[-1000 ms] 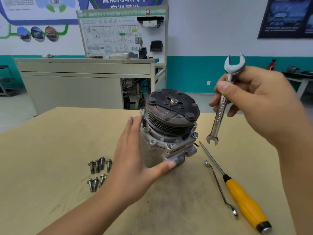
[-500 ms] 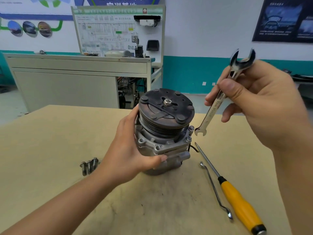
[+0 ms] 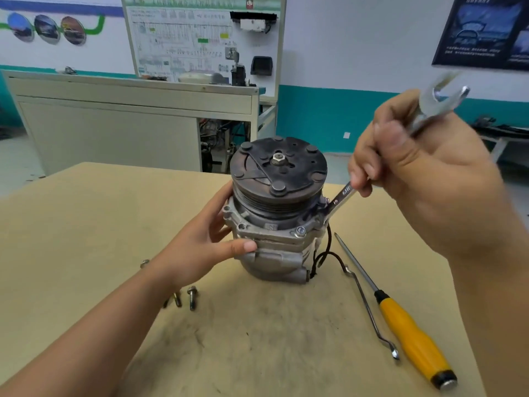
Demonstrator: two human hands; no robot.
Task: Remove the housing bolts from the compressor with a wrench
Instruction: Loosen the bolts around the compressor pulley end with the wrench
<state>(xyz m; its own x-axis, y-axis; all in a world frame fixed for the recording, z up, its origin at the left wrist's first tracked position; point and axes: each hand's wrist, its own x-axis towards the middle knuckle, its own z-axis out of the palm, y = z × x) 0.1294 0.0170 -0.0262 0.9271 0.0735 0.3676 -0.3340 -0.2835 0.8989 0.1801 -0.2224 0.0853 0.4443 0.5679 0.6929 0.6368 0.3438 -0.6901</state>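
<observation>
The grey compressor (image 3: 274,247) stands upright on the table with its dark pulley on top. My left hand (image 3: 197,247) grips its housing from the left, thumb across the front. A housing bolt (image 3: 299,231) sits in the front flange. My right hand (image 3: 423,173) holds a double open-ended wrench (image 3: 340,197) by its shaft. The wrench's lower jaw rests at the flange on the compressor's right side, where a bolt is hidden behind it. Its upper jaw sticks up, blurred, above my fingers. Loose bolts (image 3: 191,296) lie on the table partly under my left forearm.
A yellow-handled screwdriver (image 3: 409,330) and a thin bent metal rod (image 3: 369,310) lie on the table (image 3: 86,224) to the compressor's right. A dark wire (image 3: 326,256) hangs from the compressor. A grey bench (image 3: 128,110) with a display board stands behind the table.
My right hand has lowered the wrench from mid-air until its lower jaw meets the compressor's right flange. My left hand went from flat against the housing to gripping it.
</observation>
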